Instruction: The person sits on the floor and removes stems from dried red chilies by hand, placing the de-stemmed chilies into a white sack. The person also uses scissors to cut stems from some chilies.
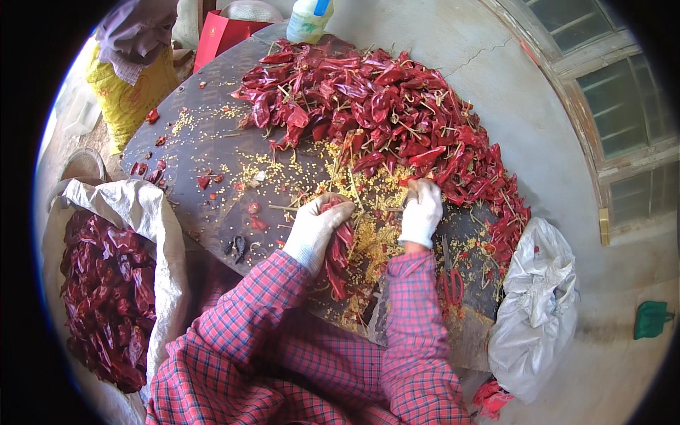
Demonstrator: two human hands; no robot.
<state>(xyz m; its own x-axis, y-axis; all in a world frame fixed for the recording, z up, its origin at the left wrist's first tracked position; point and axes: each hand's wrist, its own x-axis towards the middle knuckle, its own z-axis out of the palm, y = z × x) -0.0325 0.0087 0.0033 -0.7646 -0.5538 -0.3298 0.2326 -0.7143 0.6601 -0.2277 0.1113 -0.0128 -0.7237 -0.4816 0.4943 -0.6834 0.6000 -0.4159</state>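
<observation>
My left hand, in a white knit glove, is closed around a bunch of dried red chillies that hang below the fingers. My gloved right hand is at the near edge of a big heap of dried red chillies. Its fingers are curled, and their tips are partly hidden, so I cannot tell whether they grip a chilli. Yellow chilli seeds and loose stems lie between the hands. A pair of scissors with red handles rests right of my right forearm.
Left of me stands an open white woven sack of chillies. A crumpled white sack sits at the dark tabletop's right edge. At the back are a plastic cup and a red paper bag; a yellow sack stands behind left.
</observation>
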